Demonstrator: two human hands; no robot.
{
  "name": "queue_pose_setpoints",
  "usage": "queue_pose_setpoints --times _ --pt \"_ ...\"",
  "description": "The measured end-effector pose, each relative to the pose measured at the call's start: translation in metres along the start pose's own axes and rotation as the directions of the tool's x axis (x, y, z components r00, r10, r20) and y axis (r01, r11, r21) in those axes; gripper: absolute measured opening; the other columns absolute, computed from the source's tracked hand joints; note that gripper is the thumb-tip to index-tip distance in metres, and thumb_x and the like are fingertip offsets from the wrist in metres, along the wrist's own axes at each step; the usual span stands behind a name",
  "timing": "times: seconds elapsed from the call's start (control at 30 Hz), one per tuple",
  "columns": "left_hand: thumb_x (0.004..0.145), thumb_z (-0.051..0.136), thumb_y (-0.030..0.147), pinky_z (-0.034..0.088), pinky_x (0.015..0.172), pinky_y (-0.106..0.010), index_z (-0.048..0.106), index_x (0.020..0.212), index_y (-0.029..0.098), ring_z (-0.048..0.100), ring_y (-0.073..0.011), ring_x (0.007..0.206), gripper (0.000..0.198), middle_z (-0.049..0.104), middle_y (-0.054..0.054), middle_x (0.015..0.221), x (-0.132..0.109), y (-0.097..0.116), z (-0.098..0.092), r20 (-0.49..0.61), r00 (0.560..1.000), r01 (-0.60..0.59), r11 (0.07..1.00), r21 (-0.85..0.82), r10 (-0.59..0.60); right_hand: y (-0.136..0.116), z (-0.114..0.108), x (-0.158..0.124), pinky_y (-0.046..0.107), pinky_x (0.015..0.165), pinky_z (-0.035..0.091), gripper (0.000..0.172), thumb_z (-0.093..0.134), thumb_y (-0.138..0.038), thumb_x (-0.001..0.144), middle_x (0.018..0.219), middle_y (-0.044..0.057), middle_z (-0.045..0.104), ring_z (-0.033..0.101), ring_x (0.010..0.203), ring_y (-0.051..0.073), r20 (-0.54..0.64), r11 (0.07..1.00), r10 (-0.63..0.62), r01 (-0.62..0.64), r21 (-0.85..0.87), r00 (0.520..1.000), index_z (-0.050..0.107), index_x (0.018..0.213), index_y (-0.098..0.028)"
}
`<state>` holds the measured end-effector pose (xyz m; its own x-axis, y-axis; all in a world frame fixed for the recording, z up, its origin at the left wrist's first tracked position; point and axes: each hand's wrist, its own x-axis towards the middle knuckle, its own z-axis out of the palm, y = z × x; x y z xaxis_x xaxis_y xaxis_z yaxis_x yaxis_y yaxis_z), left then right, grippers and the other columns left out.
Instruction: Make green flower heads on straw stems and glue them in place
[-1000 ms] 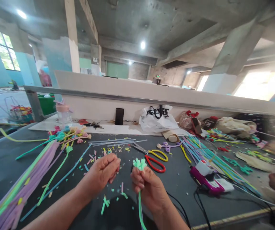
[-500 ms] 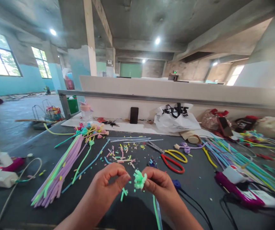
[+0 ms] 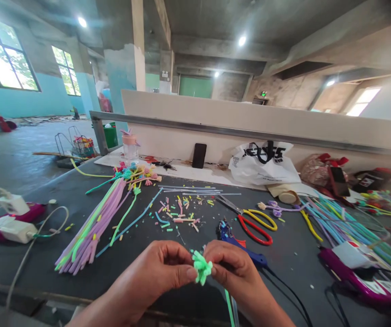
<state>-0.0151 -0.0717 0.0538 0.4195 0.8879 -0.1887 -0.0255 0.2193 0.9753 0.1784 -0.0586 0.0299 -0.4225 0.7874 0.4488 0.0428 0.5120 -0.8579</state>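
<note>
A light-green pipe-cleaner flower (image 3: 202,268) is held up over the near part of the table, between both hands. My right hand (image 3: 231,268) pinches it from the right, and a green stem (image 3: 228,304) and a clear stick hang below that hand. My left hand (image 3: 171,268) is closed too, thumb and forefinger on the flower's left side. Beyond my right hand lies a blue glue gun (image 3: 246,250) with a dark cord, partly hidden. Past it rest scissors (image 3: 255,227) with one red and one yellow handle, blades pointing away to the left.
Pipe-cleaner offcuts (image 3: 180,215) litter the middle, with clear sticks (image 3: 198,190) behind them. Finished flowers on a purple-and-green bundle (image 3: 96,222) lie left. Power strips (image 3: 359,277) flank both sides. A phone (image 3: 199,156) and a white bag (image 3: 263,163) stand at the back.
My left fingers have come in from the left onto the green flower; they were apart from it before. The view has shifted, and more of the glue gun shows.
</note>
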Motion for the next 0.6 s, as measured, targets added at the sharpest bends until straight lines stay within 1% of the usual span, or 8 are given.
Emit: queue_pose_setpoints --times 0.07,0.13,0.17,0.27,0.37,0.47,0.53,0.6 --pt "0.060 0.073 0.036 0.029 0.055 -0.021 0.063 0.068 0.014 0.040 -0.0081 0.055 0.026 0.053 0.005 0.057 0.000 0.000 0.000 -0.038 0.999 0.020 0.999 0.036 -0.019 0.001 0.002 0.000 0.026 0.064 0.043 0.013 0.063 -0.028 0.082 0.069 0.003 0.062 0.056 0.068 0.016 0.010 1.000 0.013 -0.013 0.016 1.000 0.069 0.074 -0.020" --pt "0.063 0.071 0.034 0.029 0.055 -0.021 0.064 0.067 0.014 0.041 -0.0087 0.056 0.022 0.053 0.004 0.059 -0.001 -0.001 -0.001 -0.081 0.997 0.022 0.989 0.143 -0.011 0.003 0.003 -0.001 0.026 0.063 0.043 0.013 0.064 -0.029 0.081 0.069 0.003 0.061 0.055 0.068 0.015 0.014 0.998 0.036 -0.036 0.051 0.999 0.069 0.074 -0.020" --pt "0.065 0.070 0.033 0.031 0.055 -0.021 0.064 0.066 0.014 0.043 -0.0094 0.058 0.020 0.054 0.004 0.061 -0.001 -0.001 -0.001 -0.100 0.995 0.005 0.978 0.208 0.016 0.004 0.004 -0.001 0.026 0.063 0.042 0.012 0.065 -0.029 0.081 0.069 0.003 0.061 0.055 0.068 0.015 0.014 0.996 0.051 -0.052 0.079 0.999 0.069 0.074 -0.020" --pt "0.071 0.064 0.031 0.036 0.062 -0.022 0.066 0.065 0.016 0.050 -0.0122 0.067 0.016 0.060 0.001 0.070 -0.004 -0.001 -0.002 -0.124 0.977 -0.118 0.924 0.363 0.173 0.008 0.005 -0.003 0.024 0.061 0.041 0.010 0.067 -0.027 0.078 0.069 0.002 0.060 0.054 0.066 0.014 0.017 0.976 0.114 -0.115 0.186 0.993 0.070 0.074 -0.019" --pt "0.077 0.059 0.030 0.039 0.065 -0.021 0.066 0.066 0.017 0.054 -0.0127 0.069 0.019 0.062 0.000 0.072 -0.006 -0.001 -0.001 -0.090 0.950 -0.235 0.872 0.429 0.300 0.013 0.007 -0.005 0.023 0.059 0.039 0.012 0.069 -0.028 0.077 0.067 0.001 0.059 0.052 0.064 0.012 0.023 0.929 0.185 -0.182 0.322 0.982 0.069 0.071 -0.018" --pt "0.080 0.054 0.030 0.038 0.062 -0.020 0.067 0.066 0.017 0.053 -0.0119 0.067 0.023 0.061 0.000 0.070 -0.007 0.000 0.000 -0.070 0.942 -0.263 0.849 0.458 0.329 0.018 0.013 -0.005 0.021 0.053 0.038 0.015 0.073 -0.029 0.072 0.062 0.000 0.056 0.049 0.056 0.010 0.034 0.822 0.285 -0.262 0.505 0.958 0.068 0.068 -0.016" --pt "0.080 0.053 0.030 0.037 0.062 -0.020 0.067 0.066 0.016 0.052 -0.0120 0.066 0.024 0.060 0.000 0.069 -0.005 0.000 -0.001 -0.073 0.949 -0.240 0.855 0.459 0.305 0.021 0.019 -0.003 0.020 0.049 0.038 0.016 0.074 -0.029 0.069 0.058 -0.001 0.053 0.045 0.051 0.008 0.058 0.708 0.367 -0.319 0.630 0.929 0.067 0.068 -0.014" --pt "0.079 0.054 0.032 0.037 0.061 -0.021 0.067 0.067 0.016 0.051 -0.0124 0.066 0.024 0.059 0.000 0.068 -0.002 0.000 -0.002 -0.076 0.964 -0.198 0.880 0.431 0.254 0.021 0.024 -0.001 0.020 0.046 0.039 0.017 0.074 -0.027 0.067 0.053 -0.003 0.049 0.039 0.046 0.007 0.098 0.588 0.430 -0.361 0.724 0.898 0.066 0.068 -0.013"
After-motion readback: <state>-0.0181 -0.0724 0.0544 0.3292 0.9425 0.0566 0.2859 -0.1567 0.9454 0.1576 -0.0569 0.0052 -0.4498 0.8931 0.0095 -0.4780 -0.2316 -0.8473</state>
